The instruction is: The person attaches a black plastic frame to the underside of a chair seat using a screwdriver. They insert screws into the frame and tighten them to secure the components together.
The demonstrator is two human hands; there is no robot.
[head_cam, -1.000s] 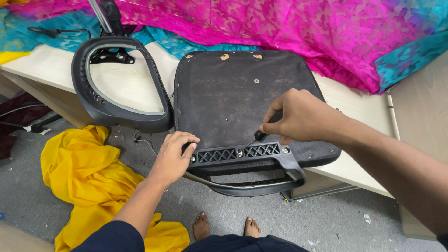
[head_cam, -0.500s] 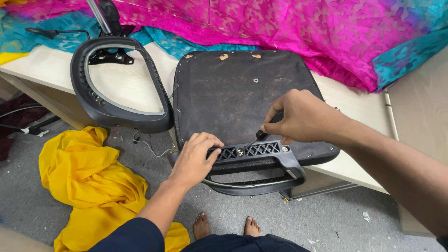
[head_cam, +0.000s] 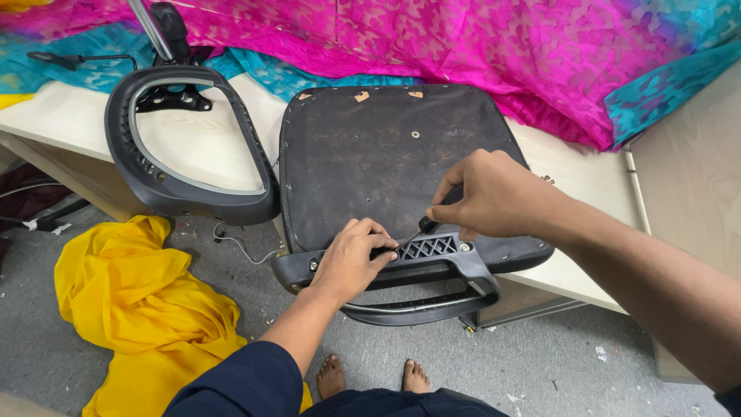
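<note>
Hands (head_cam: pixel 351 259) on seat bracket (head_cam: pixel 432 251)

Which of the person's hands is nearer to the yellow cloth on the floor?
The left. The left hand rests on the black plastic bracket at the seat's front edge, just right of the yellow cloth. The right hand is farther right, over the seat base.

Your bench (head_cam: pixel 62 116) carried an empty black chair-back frame (head_cam: pixel 185 201) at left, pink fabric (head_cam: pixel 432 38) and teal fabric (head_cam: pixel 671 85) bunched behind. Yellow cloth (head_cam: pixel 131 316) lay crumpled on the grey floor (head_cam: pixel 540 371), with a thin cable (head_cam: pixel 239 243) nearby.
</note>
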